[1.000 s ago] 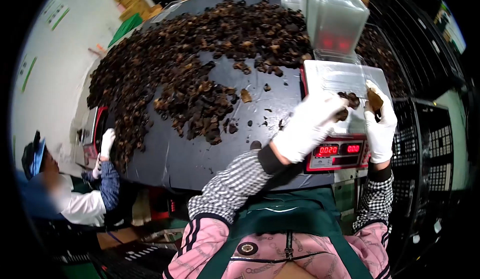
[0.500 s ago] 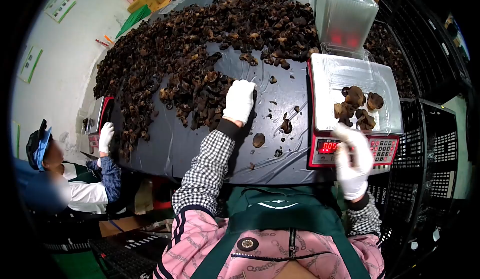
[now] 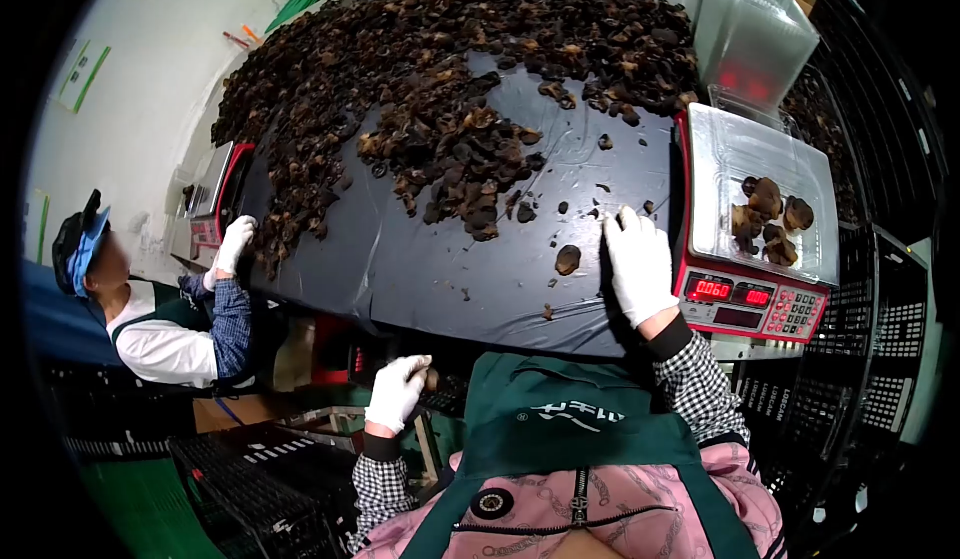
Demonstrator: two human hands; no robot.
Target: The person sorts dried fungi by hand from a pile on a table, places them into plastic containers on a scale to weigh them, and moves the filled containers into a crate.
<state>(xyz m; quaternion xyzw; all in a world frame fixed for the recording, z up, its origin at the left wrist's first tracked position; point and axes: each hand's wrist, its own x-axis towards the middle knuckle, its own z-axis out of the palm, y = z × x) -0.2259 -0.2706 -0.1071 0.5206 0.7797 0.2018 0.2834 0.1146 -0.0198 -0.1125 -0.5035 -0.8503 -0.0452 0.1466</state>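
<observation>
My left hand, in a white glove, is low beside the table's front edge, its fingers closed on a small brownish piece. My right hand, also gloved in white, lies over the dark table with its fingers spread and nothing in them. Just left of it is a single dark mushroom piece. To its right stands a red scale reading 0.060. On the scale sits a clear plastic tray with several brown mushroom pieces in it.
A wide heap of dark mushroom pieces covers the table's back and left. Stacked clear trays stand behind the scale. At the left, a co-worker is by another scale. Black crates are at the right.
My left hand has gone from the heap down to the table's front edge. My right hand has moved from the scale's front onto the table. More pieces lie in the tray than one second ago.
</observation>
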